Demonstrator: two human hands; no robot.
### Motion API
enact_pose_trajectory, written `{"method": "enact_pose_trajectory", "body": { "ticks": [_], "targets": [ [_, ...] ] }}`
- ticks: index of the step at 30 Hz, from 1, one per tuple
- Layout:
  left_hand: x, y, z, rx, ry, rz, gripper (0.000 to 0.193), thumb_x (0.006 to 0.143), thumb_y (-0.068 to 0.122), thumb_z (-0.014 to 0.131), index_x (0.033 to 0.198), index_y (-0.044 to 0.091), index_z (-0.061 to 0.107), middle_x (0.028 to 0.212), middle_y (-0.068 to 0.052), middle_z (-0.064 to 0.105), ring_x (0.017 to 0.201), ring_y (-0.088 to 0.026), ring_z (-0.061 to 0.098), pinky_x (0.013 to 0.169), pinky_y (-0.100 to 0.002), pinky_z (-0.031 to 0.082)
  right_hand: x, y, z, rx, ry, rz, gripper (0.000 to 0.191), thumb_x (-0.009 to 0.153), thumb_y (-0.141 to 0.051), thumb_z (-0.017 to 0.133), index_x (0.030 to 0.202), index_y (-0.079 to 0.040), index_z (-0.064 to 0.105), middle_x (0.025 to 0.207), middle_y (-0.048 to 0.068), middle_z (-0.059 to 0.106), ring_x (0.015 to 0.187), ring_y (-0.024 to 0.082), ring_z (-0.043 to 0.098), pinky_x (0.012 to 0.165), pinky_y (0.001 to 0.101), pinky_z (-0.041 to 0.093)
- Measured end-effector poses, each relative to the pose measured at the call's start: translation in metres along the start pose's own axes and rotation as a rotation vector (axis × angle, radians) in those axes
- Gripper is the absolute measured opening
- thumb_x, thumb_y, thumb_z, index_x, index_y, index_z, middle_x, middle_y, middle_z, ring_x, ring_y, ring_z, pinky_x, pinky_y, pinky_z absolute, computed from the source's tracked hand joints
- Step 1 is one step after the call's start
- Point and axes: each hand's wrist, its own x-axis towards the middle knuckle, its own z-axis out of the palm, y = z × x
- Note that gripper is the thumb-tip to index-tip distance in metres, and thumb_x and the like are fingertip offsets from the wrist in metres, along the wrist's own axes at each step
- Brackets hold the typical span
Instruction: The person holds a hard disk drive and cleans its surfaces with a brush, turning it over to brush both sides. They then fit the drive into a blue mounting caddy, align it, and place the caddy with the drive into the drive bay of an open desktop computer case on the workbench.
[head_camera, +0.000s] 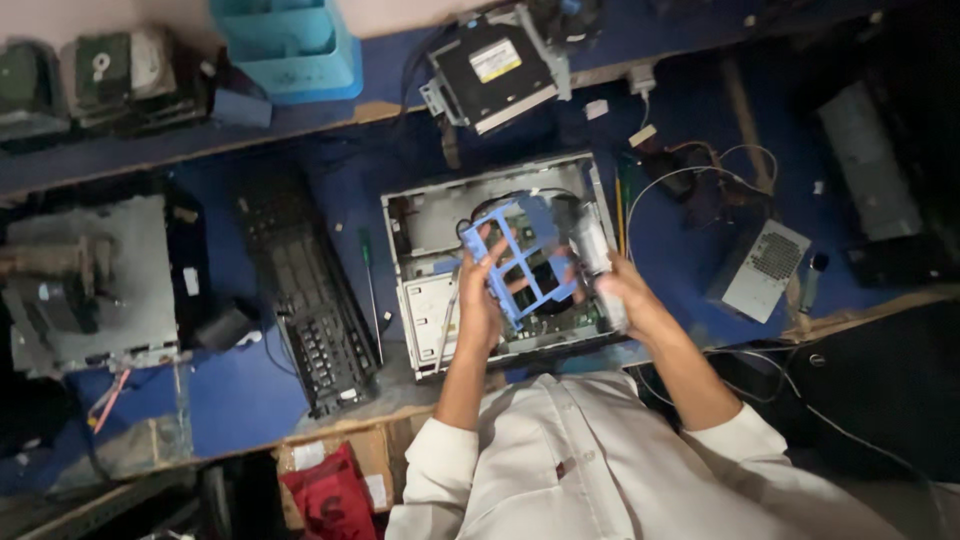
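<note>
White sleeves (560, 460) fill the near edge of the view, and from them both forearms reach up over the workbench to a blue plastic drive bracket (520, 262) held between the hands. On the bracket's near-left side the left hand (478, 290) is clamped on the frame, thumb over one bar. On the opposite side the right hand (618, 290) grips the bracket's right edge together with a grey metal drive (592, 245) that sits against it; how the fingers lie underneath cannot be told. Hands and bracket hang just above an open desktop computer case (420, 215), grey, lying flat near the middle of the blue workbench (330, 170), its inside partly hidden by the bracket. Just left of the case lies a green-handled screwdriver (368, 290), and beyond that a black perforated panel (305, 300) stretching toward the near edge. At the left edge sits another opened grey chassis (100, 285). Toward the far edge, above the case, rests a black optical drive (490, 72) in a metal cage, with a light-blue plastic bin (290, 45) at the far left-centre. Right of the case lie loose cables (700, 180) and a grey power supply (765, 270) with a round-holed grille. Near the person, below the bench's near edge, a cardboard box (370, 455) holds a red bag (330, 495).
</note>
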Motion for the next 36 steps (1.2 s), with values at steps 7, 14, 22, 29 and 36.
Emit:
{"method": "enact_pose_trajectory", "body": {
  "ticks": [7,14,22,29,36],
  "targets": [
    [-0.008,0.002,0.010,-0.085,-0.105,0.044,0.099,0.083,0.035,0.065,0.166,0.021,0.012,0.160,-0.022,0.039,0.136,-0.038,0.052,0.106,-0.051,0.049,0.004,-0.022,0.038,-1.067,0.362,-0.146,0.127,0.053,-0.041,0.098,0.153,0.004,0.034,0.134,0.025,0.051,0.122,0.042,0.056,0.097,0.0478,0.050],
    [-0.010,-0.003,0.026,-0.086,-0.098,0.171,0.102,0.081,0.029,0.069,0.166,0.004,0.017,0.158,-0.020,0.042,0.145,-0.031,0.043,0.123,-0.045,0.030,0.010,-0.023,0.053,-1.257,0.374,-0.340,0.125,0.051,-0.040,0.100,0.147,0.005,0.035,0.135,0.027,0.047,0.125,0.045,0.051,0.102,0.0505,0.046],
    [-0.016,-0.004,0.037,-0.012,-0.119,0.215,0.101,0.081,0.030,0.069,0.163,0.000,0.019,0.155,-0.018,0.044,0.147,-0.030,0.041,0.126,-0.041,0.026,0.008,-0.006,0.051,-1.193,0.405,-0.321,0.121,0.052,-0.031,0.097,0.150,0.004,0.034,0.138,0.028,0.045,0.126,0.045,0.051,0.102,0.0493,0.048],
    [-0.020,-0.002,0.042,-0.049,-0.063,0.278,0.100,0.081,0.026,0.072,0.164,0.003,0.021,0.155,-0.017,0.044,0.146,-0.029,0.042,0.126,-0.043,0.026,0.002,-0.009,0.054,-1.231,0.406,-0.324,0.126,0.050,-0.033,0.098,0.151,0.004,0.032,0.136,0.027,0.046,0.122,0.045,0.052,0.099,0.0506,0.047],
    [-0.023,-0.005,0.041,-0.087,-0.021,0.348,0.097,0.083,0.024,0.071,0.164,0.007,0.020,0.156,-0.017,0.043,0.146,-0.030,0.042,0.126,-0.043,0.026,-0.004,-0.015,0.056,-1.225,0.398,-0.373,0.127,0.051,-0.035,0.100,0.152,0.005,0.033,0.135,0.026,0.046,0.122,0.046,0.052,0.099,0.0512,0.047]
  ]
}}
